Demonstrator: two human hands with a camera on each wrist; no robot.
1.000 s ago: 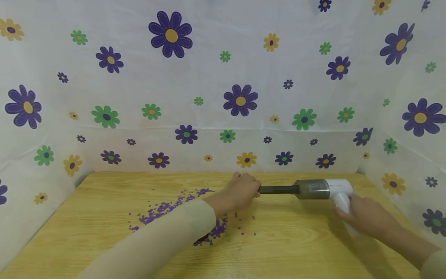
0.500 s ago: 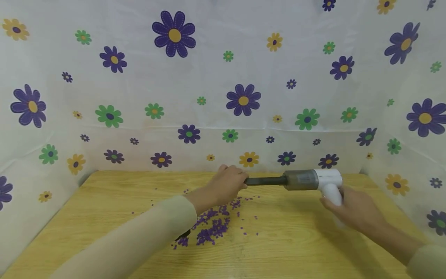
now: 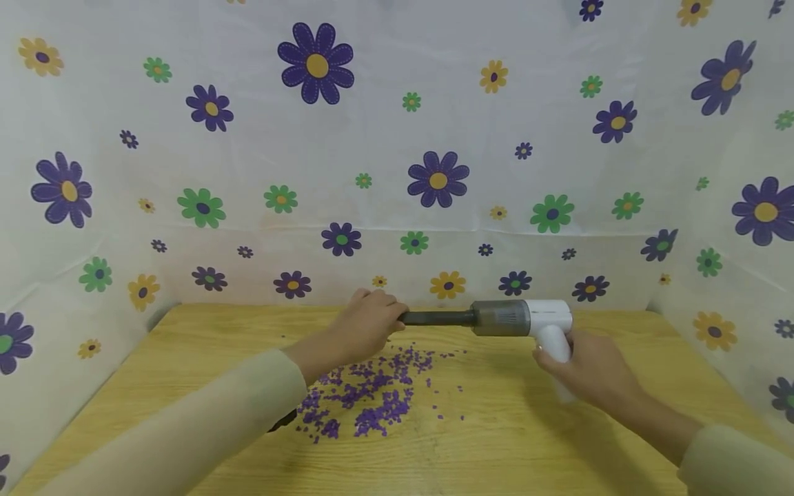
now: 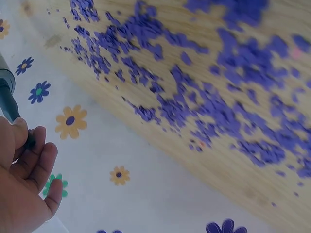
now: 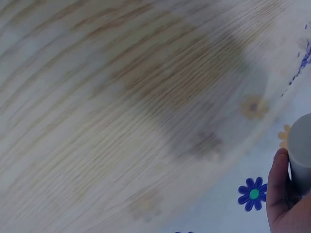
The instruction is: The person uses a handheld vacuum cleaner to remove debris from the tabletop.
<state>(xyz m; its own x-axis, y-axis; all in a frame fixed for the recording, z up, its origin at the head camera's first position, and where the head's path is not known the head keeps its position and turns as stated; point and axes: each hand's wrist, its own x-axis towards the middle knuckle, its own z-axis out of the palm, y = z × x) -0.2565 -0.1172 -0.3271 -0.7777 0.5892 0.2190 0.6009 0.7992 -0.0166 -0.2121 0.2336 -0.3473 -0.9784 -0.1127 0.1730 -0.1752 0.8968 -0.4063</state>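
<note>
"Twelve o'clock is set at the far edge; what is being held up there?"

"A white handheld vacuum cleaner [image 3: 548, 317], held above the far part of the bench [image 3: 465, 455], toward 2 o'clock from its middle. At its front a smoky dust cup [image 3: 500, 319] is carried; a ribbed insert is glimpsed through the wall, but whether any purple bits [image 3: 384, 412] are caught inside cannot be told."

"And which way is it pointed?"

"Straight to 9 o'clock! The long axis is laid almost level from 3 to 9, the black tube [image 3: 439, 317] leading, while the white handle [image 3: 554, 344] is slanted down toward 5."

"Now the hands?"

"Both are occupied. The tube is gripped by the left hand [image 3: 370, 324], fingers bent in the left wrist view, its forearm stretched in from 8 o'clock. The handle is clasped by the right hand [image 3: 598, 365], its forearm brought in from 4."

"Below them?"

"The bits are spread in a loose patch at 6 o'clock from the left hand, with strays scattered toward 4. A black piece [image 3: 283, 421] is half covered by the left sleeve [image 3: 205, 420], so its join is hidden. Everything is backed by a flowered cloth [image 3: 372, 138]."
</note>
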